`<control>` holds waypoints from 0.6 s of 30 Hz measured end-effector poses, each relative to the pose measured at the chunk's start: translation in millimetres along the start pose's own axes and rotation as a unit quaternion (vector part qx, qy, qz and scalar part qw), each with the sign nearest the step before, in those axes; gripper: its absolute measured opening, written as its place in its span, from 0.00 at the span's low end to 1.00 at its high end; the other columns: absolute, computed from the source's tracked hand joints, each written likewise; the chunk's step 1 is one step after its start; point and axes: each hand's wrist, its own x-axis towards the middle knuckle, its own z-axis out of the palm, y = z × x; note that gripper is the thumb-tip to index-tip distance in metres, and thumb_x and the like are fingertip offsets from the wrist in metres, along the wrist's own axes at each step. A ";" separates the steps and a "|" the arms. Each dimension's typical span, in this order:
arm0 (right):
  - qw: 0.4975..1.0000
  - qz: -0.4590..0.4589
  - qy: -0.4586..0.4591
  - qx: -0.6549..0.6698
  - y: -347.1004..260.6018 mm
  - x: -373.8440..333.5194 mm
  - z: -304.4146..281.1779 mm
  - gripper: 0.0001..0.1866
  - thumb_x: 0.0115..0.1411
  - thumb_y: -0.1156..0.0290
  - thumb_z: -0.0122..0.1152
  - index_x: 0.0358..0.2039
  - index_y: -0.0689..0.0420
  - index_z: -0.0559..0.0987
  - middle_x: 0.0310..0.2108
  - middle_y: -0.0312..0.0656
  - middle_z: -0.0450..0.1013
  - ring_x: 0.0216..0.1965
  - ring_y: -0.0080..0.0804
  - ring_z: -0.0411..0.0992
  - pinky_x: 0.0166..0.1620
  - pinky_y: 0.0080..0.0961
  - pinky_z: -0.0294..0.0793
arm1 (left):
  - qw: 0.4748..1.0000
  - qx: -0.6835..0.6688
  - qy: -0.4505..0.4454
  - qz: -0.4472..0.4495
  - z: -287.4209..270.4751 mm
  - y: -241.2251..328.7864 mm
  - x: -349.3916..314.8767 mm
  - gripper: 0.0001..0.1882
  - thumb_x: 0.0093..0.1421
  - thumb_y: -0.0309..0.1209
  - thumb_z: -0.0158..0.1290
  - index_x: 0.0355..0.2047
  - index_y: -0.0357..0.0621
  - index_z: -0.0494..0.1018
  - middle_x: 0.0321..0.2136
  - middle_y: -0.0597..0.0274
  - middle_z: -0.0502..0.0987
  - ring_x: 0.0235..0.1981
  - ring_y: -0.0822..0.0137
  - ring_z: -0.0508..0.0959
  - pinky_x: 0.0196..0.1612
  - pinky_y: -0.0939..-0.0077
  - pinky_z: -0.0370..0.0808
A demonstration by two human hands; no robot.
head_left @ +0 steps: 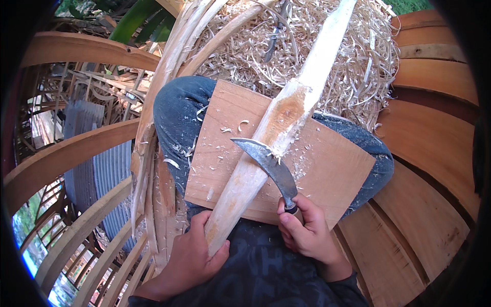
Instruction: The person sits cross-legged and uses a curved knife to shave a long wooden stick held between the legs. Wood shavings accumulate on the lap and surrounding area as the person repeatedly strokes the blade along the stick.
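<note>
Closest in, before a dark shirt (266, 266), the left hand (192, 256) is wrapped around the near end of a pale wooden pole (240, 189), while the right hand (307, 227) clasps the handle of a curved knife (273, 169). The knife's hooked blade crosses the pole on the near side of a brown patch, its tip pointing left. Beneath, a flat board (327, 169) spans the knees of blue jeans (176, 117), dotted with chips. The pole slants away to the right over heaped shavings (245, 66), where a dark tool (275, 36) lies; curved wooden slats (76, 138) stand at left.
</note>
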 end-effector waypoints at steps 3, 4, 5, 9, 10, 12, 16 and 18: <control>0.991 -0.082 0.035 -0.102 9.9 3.2 2.6 0.05 0.61 0.76 0.53 0.36 0.62 0.70 0.21 0.35 0.67 0.21 0.17 0.65 0.27 0.15 0.65 | 1.000 0.005 -0.002 0.000 0.0 -2.3 1.8 0.31 0.53 0.33 0.55 0.51 0.30 0.54 0.36 0.37 0.71 0.37 0.42 0.75 0.40 0.59 0.71; 0.987 -0.095 0.042 -0.122 11.4 3.9 3.0 0.05 0.60 0.76 0.53 0.36 0.62 0.70 0.21 0.35 0.68 0.22 0.18 0.66 0.28 0.16 0.66 | 1.000 0.006 -0.004 -0.002 -0.7 -1.8 2.1 0.31 0.53 0.33 0.55 0.51 0.30 0.54 0.36 0.37 0.71 0.36 0.42 0.75 0.40 0.59 0.71; 0.983 -0.109 0.049 -0.142 12.8 4.1 3.4 0.05 0.60 0.76 0.54 0.36 0.63 0.70 0.22 0.36 0.69 0.24 0.20 0.67 0.30 0.17 0.67 | 1.000 0.007 -0.006 -0.004 -1.8 -0.7 2.6 0.31 0.53 0.33 0.54 0.51 0.30 0.54 0.37 0.37 0.71 0.36 0.42 0.75 0.40 0.59 0.71; 0.977 -0.097 0.068 -0.180 13.9 3.0 6.1 0.07 0.58 0.76 0.55 0.36 0.63 0.70 0.23 0.40 0.70 0.26 0.23 0.70 0.31 0.20 0.68 | 1.000 0.001 -0.018 -0.015 -4.3 -0.5 3.0 0.30 0.53 0.32 0.54 0.51 0.30 0.54 0.38 0.36 0.70 0.38 0.41 0.74 0.41 0.58 0.70; 0.975 -0.095 0.074 -0.189 13.8 2.8 7.3 0.07 0.58 0.76 0.56 0.36 0.64 0.71 0.24 0.40 0.71 0.26 0.23 0.70 0.31 0.20 0.68 | 1.000 -0.001 -0.020 -0.018 -4.7 -1.1 3.4 0.30 0.53 0.32 0.54 0.51 0.30 0.54 0.38 0.36 0.70 0.39 0.41 0.74 0.41 0.58 0.70; 0.971 -0.097 0.081 -0.201 13.9 3.0 9.9 0.07 0.58 0.77 0.56 0.36 0.64 0.71 0.24 0.42 0.71 0.26 0.25 0.71 0.31 0.20 0.69 | 0.999 -0.007 -0.024 -0.026 -5.4 -2.6 4.0 0.30 0.53 0.32 0.54 0.51 0.30 0.54 0.38 0.36 0.70 0.39 0.41 0.74 0.41 0.58 0.70; 0.953 -0.136 0.089 -0.256 18.5 3.9 10.2 0.08 0.57 0.78 0.57 0.36 0.64 0.70 0.22 0.44 0.71 0.24 0.27 0.72 0.30 0.21 0.69 | 0.999 -0.031 -0.036 -0.019 -5.2 -4.6 3.3 0.30 0.53 0.32 0.54 0.51 0.31 0.55 0.37 0.36 0.70 0.39 0.40 0.74 0.41 0.57 0.70; 0.914 -0.189 0.133 -0.335 21.5 12.2 8.4 0.08 0.56 0.78 0.57 0.37 0.63 0.70 0.23 0.45 0.71 0.24 0.28 0.72 0.29 0.22 0.69 | 0.995 -0.069 -0.066 -0.011 -5.1 -5.8 2.1 0.30 0.53 0.32 0.54 0.51 0.31 0.55 0.36 0.36 0.71 0.38 0.40 0.74 0.40 0.57 0.71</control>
